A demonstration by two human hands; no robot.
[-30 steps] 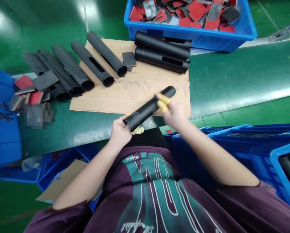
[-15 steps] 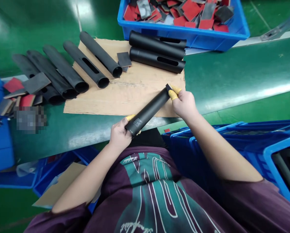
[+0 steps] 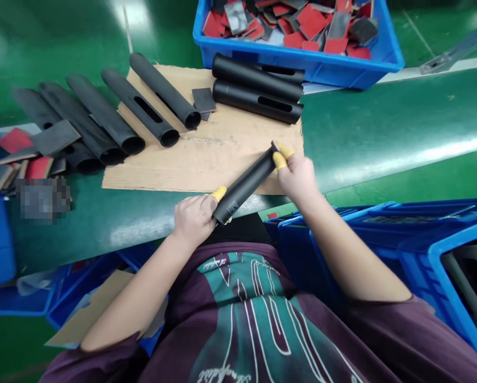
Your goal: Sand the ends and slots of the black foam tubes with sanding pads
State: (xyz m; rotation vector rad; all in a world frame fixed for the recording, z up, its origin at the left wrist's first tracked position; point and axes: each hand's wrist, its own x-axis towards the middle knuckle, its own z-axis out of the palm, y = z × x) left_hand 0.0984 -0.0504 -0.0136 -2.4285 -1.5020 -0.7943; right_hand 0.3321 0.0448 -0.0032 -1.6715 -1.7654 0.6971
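Observation:
I hold a black tube [image 3: 246, 183] slantwise over the near edge of a cardboard sheet [image 3: 218, 149]. My left hand [image 3: 192, 218] is closed round its near, lower end, with a yellow finger cot on one fingertip. My right hand [image 3: 296, 173] pinches the far, upper end with yellow-capped fingertips. Two more black tubes [image 3: 258, 90] with slots lie side by side at the far edge of the cardboard. A row of several black tubes [image 3: 110, 114] lies fanned out to the left.
A blue bin [image 3: 302, 58] of red and grey pads stands at the back. Loose pads [image 3: 26, 151] lie at the left beside the tubes, and one small grey pad [image 3: 204, 99] rests on the cardboard. Blue crates [image 3: 430, 234] with more tubes stand at my right.
My right hand slid from the middle of the tube up to its far end. The left hand turned and shifted slightly on the near end; the tube stayed slantwise.

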